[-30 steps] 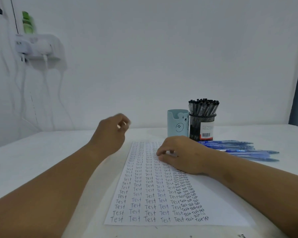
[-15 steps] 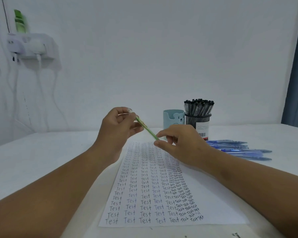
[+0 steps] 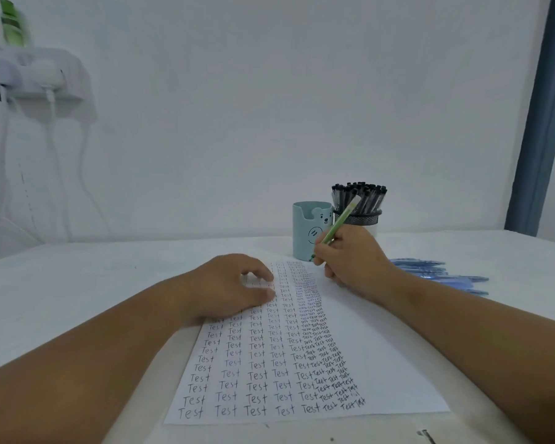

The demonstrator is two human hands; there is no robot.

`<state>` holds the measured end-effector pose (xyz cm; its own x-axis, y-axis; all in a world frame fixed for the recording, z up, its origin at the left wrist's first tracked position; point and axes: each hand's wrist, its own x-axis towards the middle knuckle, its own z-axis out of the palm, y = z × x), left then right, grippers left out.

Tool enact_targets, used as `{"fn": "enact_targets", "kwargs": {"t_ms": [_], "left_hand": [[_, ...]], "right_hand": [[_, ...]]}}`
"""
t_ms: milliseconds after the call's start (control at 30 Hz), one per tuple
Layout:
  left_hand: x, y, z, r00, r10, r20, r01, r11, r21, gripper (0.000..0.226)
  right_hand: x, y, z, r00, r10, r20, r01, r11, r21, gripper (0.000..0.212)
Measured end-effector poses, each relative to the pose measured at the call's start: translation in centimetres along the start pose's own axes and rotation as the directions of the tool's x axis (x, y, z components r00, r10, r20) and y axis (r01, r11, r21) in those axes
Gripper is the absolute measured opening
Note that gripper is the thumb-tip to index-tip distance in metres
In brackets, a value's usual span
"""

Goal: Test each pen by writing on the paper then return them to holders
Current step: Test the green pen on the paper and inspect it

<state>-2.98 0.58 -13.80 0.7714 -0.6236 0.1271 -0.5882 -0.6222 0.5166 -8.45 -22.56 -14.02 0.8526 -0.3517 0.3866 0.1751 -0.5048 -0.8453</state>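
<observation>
Right hand [image 3: 354, 261] pinches green pen [image 3: 340, 223] to write; left hand [image 3: 229, 285], fingers loose, rests on paper [image 3: 382, 363], steadying it.

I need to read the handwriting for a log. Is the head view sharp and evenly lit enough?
Head view: light soft and even, no glare; near rows of "Test" on the paper readable, far rows by the green pen too small; green bottle at the left edge smeared; wide-angle bending at the borders.

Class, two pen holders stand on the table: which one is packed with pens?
The black mesh holder, on the right, crammed with black-capped pens. The pale blue bear holder beside it shows none above its rim.
</observation>
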Motion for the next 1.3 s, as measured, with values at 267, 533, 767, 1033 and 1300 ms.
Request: {"fn": "enact_targets", "kwargs": {"t_ms": [267,533,767,1033,1300], "left_hand": [[0.2,0.1,-0.2,0.999,0.006,0.037,-0.008,0.999,0.053,0.026],[0.0,0.4,-0.2,0.999,-0.007,0.042,0.005,0.999,0.054,0.028],[0.1,0.4,-0.2,0.999,-0.003,0.054,-0.001,0.997,0.072,0.028],[0.0,0.4,-0.2,0.998,-0.017,0.056,0.012,0.997,0.073,0.029],[-0.2,0.6,-0.3,0.999,-0.007,0.050,0.002,0.996,0.089,0.028]], "right_hand": [[0.8,0.7,0.9,0.994,0.106,0.009,-0.104,0.985,-0.136,0.015],[1.2,0.9,1.1,0.997,0.079,0.009,-0.075,0.974,-0.216,0.020],[1.0,0.7,1.0,0.996,0.087,0.023,-0.080,0.973,-0.218,0.022],[0.8,0.5,1.0,0.994,0.106,0.008,-0.103,0.979,-0.177,0.016],[0.6,0.0,0.9,0.988,0.155,-0.021,-0.152,0.982,0.109,0.024]]}}
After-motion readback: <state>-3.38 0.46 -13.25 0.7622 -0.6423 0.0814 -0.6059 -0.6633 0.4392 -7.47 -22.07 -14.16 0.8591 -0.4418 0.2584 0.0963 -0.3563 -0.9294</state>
